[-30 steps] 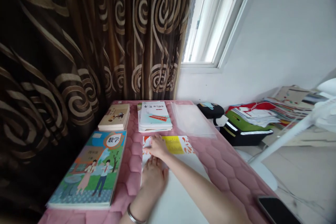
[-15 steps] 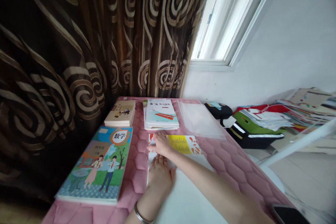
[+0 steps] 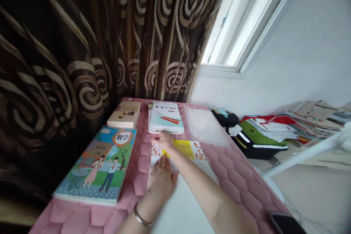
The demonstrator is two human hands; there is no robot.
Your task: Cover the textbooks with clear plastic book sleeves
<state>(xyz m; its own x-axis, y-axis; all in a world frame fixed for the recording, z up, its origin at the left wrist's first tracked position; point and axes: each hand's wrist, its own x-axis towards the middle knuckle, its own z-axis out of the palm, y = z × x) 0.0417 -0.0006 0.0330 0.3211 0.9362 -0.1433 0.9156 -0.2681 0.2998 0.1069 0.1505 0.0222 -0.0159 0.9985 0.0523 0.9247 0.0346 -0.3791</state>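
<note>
A flat printed sheet or cover (image 3: 189, 204) lies lengthwise in front of me, mostly white, with a yellow panel and orange leaf shapes along its far end. My left hand (image 3: 163, 175), a silver bangle on its wrist, rests palm down on the white part, fingers stretched toward the yellow panel. Reaching across from the right, my right hand (image 3: 164, 141) is at the far left edge of the sheet, fingers apart and pointing left. Just beyond it is a stack of white calligraphy books (image 3: 167, 115). The forearm hides some of the sheet.
On the pink quilted table cover (image 3: 230, 179) are a mathematics textbook (image 3: 95, 168), small tan books (image 3: 124, 113), clear plastic sheets (image 3: 204, 124) and a phone (image 3: 286, 223). A patterned curtain (image 3: 131, 36) hangs behind. Piled papers (image 3: 274, 128) stand beyond the right edge.
My right hand has moved toward the sheet's far edge, uncovering more of the orange leaf pattern. My left hand has slid slightly forward on the sheet. The view has shifted a little.
</note>
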